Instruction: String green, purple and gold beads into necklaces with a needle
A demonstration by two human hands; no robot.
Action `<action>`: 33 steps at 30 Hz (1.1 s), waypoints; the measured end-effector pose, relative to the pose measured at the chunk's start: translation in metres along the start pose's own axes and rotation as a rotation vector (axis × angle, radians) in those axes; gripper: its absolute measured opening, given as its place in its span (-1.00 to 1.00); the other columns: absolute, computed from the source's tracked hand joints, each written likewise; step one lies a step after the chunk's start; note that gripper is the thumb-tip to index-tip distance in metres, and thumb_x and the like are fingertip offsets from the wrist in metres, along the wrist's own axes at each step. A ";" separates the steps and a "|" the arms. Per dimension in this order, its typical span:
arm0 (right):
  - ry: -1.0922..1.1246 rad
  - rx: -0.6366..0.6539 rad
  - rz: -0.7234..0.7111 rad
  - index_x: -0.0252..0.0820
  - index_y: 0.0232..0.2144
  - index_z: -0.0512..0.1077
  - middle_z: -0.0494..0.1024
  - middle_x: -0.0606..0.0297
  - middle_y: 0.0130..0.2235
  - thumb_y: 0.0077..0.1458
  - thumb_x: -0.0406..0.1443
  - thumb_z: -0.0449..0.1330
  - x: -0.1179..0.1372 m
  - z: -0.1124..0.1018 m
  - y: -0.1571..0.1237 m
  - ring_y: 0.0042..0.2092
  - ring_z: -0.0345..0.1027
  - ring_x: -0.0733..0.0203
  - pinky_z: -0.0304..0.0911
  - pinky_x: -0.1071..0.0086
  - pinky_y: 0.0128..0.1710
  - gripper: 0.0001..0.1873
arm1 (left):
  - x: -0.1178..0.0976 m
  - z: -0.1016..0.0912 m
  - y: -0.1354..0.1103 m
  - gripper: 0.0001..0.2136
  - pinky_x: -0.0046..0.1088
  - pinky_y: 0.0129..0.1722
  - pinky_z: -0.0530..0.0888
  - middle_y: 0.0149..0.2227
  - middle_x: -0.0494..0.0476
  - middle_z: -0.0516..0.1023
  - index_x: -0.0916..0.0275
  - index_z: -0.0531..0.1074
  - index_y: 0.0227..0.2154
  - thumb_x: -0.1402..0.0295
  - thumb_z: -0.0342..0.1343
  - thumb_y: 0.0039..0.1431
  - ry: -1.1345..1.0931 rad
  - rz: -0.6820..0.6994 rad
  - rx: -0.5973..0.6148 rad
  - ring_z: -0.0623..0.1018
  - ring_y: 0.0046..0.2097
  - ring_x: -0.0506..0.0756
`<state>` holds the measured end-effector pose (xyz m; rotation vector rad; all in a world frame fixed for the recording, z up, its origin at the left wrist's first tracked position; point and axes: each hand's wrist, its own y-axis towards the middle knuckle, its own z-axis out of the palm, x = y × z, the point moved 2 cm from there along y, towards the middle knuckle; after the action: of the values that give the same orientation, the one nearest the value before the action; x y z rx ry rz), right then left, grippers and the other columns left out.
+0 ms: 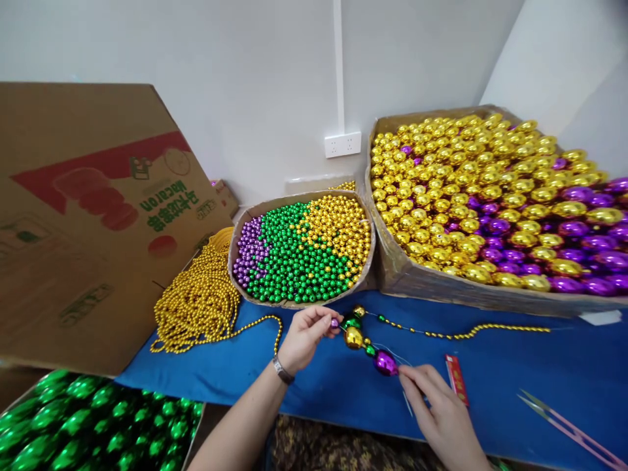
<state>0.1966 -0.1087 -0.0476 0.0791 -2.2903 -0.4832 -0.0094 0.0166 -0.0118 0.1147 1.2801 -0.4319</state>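
My left hand [309, 333] pinches a small purple bead [334, 323] on a thin string, with a watch on its wrist. Strung to the right of it are a large gold bead [353, 337], green beads [351, 321] and a large purple bead [385, 362]. My right hand [436, 399] has its thumb and fingers closed at the far end of that purple bead, where thin string hangs below. Beyond the large beads, a line of smaller gold beads [471, 332] runs right across the blue cloth [495, 379].
A box of small purple, green and gold beads [301, 305] stands behind my hands. Large gold and purple beads fill a bigger box [436, 278] at right. Gold bead strands [201, 294] lie left by a carton [88, 229]. Pink snips [564, 418] and a red packet [456, 379] lie right.
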 end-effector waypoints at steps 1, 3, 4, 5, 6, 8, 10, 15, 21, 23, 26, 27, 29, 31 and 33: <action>0.004 0.004 0.002 -0.11 -0.25 0.43 0.47 0.22 -0.37 0.23 -0.12 -0.04 0.000 -0.001 0.000 -0.37 0.43 0.22 0.33 0.41 -0.39 -0.70 | 0.000 0.000 0.000 -0.75 -0.51 -0.40 0.40 -0.29 0.23 0.58 0.34 0.50 -0.35 0.22 0.23 0.00 0.011 0.006 0.003 0.50 -0.40 0.00; 0.016 -0.006 0.002 -0.10 -0.28 0.43 0.47 0.23 -0.38 0.21 -0.12 -0.02 0.000 -0.001 0.001 -0.37 0.43 0.22 0.34 0.40 -0.38 -0.71 | -0.001 0.001 0.000 -0.75 -0.50 -0.38 0.41 -0.29 0.23 0.58 0.34 0.49 -0.35 0.23 0.23 0.00 0.042 0.022 0.013 0.50 -0.39 0.01; 0.027 -0.018 0.002 -0.10 -0.29 0.43 0.47 0.24 -0.38 0.20 -0.12 -0.01 0.000 -0.001 0.001 -0.37 0.43 0.22 0.35 0.40 -0.38 -0.72 | -0.002 0.001 0.000 -0.76 -0.50 -0.37 0.41 -0.30 0.22 0.58 0.33 0.49 -0.35 0.24 0.24 -0.01 0.064 0.031 0.017 0.50 -0.38 0.01; 0.041 -0.025 0.009 -0.09 -0.30 0.44 0.48 0.23 -0.37 0.19 -0.12 0.00 -0.001 0.000 0.000 -0.36 0.44 0.21 0.36 0.39 -0.36 -0.73 | -0.001 0.001 0.000 -0.76 -0.50 -0.36 0.42 -0.31 0.21 0.58 0.32 0.49 -0.35 0.25 0.25 -0.02 0.087 0.039 0.018 0.50 -0.37 0.01; 0.061 -0.021 0.024 -0.09 -0.30 0.44 0.49 0.23 -0.36 0.18 -0.12 0.02 -0.003 0.002 -0.001 -0.35 0.45 0.20 0.37 0.38 -0.34 -0.74 | -0.001 0.001 0.000 -0.76 -0.50 -0.35 0.42 -0.32 0.20 0.59 0.32 0.49 -0.35 0.27 0.27 -0.04 0.111 0.045 0.018 0.50 -0.37 0.01; 0.137 0.014 0.111 -0.09 -0.28 0.44 0.52 0.21 -0.32 0.17 -0.11 0.04 -0.012 0.013 -0.005 -0.31 0.47 0.17 0.39 0.35 -0.31 -0.74 | 0.004 0.001 -0.001 -0.77 -0.51 -0.35 0.41 -0.33 0.18 0.59 0.31 0.50 -0.36 0.28 0.28 -0.07 0.153 0.051 0.010 0.50 -0.36 0.01; 0.278 0.081 0.244 -0.12 -0.23 0.42 0.55 0.21 -0.30 0.16 -0.10 0.04 -0.024 0.028 -0.012 -0.30 0.50 0.16 0.42 0.34 -0.32 -0.72 | 0.014 0.002 -0.001 -0.78 -0.50 -0.36 0.41 -0.32 0.18 0.59 0.31 0.51 -0.38 0.28 0.29 -0.08 0.184 0.045 -0.005 0.50 -0.36 0.02; 0.403 0.147 0.406 -0.19 -0.21 0.38 0.58 0.21 -0.32 0.16 -0.09 -0.01 -0.050 0.046 -0.023 -0.36 0.52 0.16 0.45 0.34 -0.40 -0.67 | 0.035 0.012 -0.007 -0.84 -0.40 -0.30 0.43 -0.29 0.22 0.59 0.28 0.53 -0.48 0.27 0.26 -0.05 0.361 0.081 -0.013 0.53 -0.30 0.11; 0.070 0.109 0.098 -0.11 -0.08 0.39 0.53 0.19 -0.11 0.20 -0.21 -0.01 -0.014 0.002 0.011 -0.09 0.44 0.15 0.38 0.30 -0.12 -0.70 | -0.018 0.045 -0.021 -0.95 -0.33 -0.16 0.40 -0.30 0.17 0.59 0.17 0.54 -0.44 0.35 0.19 0.04 0.653 0.434 0.144 0.53 -0.21 0.13; 0.075 0.106 -0.025 -0.12 -0.01 0.35 0.50 0.17 -0.06 0.21 -0.23 -0.01 0.005 -0.005 0.023 -0.06 0.42 0.17 0.36 0.35 -0.10 -0.67 | -0.040 0.058 -0.025 -0.94 -0.34 -0.17 0.41 -0.29 0.15 0.59 0.16 0.54 -0.41 0.37 0.18 0.06 0.655 0.512 0.208 0.53 -0.22 0.12; 0.116 0.110 -0.138 -0.13 -0.07 0.40 0.53 0.16 -0.13 0.22 -0.25 -0.02 0.022 -0.004 0.032 -0.12 0.44 0.18 0.38 0.39 -0.17 -0.70 | -0.057 0.071 -0.029 -0.93 -0.34 -0.17 0.42 -0.31 0.15 0.59 0.18 0.53 -0.39 0.39 0.15 0.09 0.602 0.560 0.236 0.53 -0.23 0.11; 0.134 0.118 -0.144 -0.14 -0.10 0.42 0.54 0.17 -0.19 0.23 -0.25 -0.03 0.023 -0.004 0.032 -0.18 0.46 0.20 0.39 0.40 -0.22 -0.71 | -0.057 0.072 -0.029 -0.92 -0.35 -0.17 0.42 -0.30 0.16 0.58 0.19 0.52 -0.38 0.39 0.13 0.10 0.572 0.565 0.230 0.53 -0.22 0.11; 0.171 0.109 -0.104 -0.15 -0.16 0.43 0.55 0.21 -0.33 0.24 -0.24 -0.05 0.023 -0.007 0.032 -0.35 0.47 0.24 0.40 0.45 -0.36 -0.71 | -0.046 0.070 -0.026 -0.82 -0.34 -0.16 0.43 -0.18 0.20 0.55 0.22 0.49 -0.22 0.36 0.12 0.11 0.533 0.566 0.245 0.51 -0.16 0.13; 0.199 0.076 -0.040 -0.16 -0.19 0.43 0.52 0.28 -0.46 0.25 -0.24 -0.07 0.022 -0.014 0.032 -0.48 0.43 0.28 0.37 0.50 -0.48 -0.71 | -0.023 0.069 -0.019 -0.60 -0.29 -0.08 0.41 -0.01 0.27 0.45 0.24 0.35 0.01 0.31 0.14 0.08 0.572 0.567 0.336 0.46 -0.03 0.17; 0.194 0.044 -0.024 -0.14 -0.22 0.43 0.49 0.33 -0.52 0.24 -0.22 -0.06 0.025 -0.023 0.032 -0.54 0.39 0.29 0.34 0.51 -0.52 -0.72 | 0.006 0.069 -0.011 -0.45 -0.24 0.05 0.32 0.07 0.31 0.38 0.26 0.22 0.11 0.25 0.16 0.05 0.667 0.573 0.493 0.38 0.08 0.19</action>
<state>0.1988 -0.0916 -0.0040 0.1686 -2.1116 -0.4188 0.0497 -0.0174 0.0040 1.0883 1.6810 -0.2008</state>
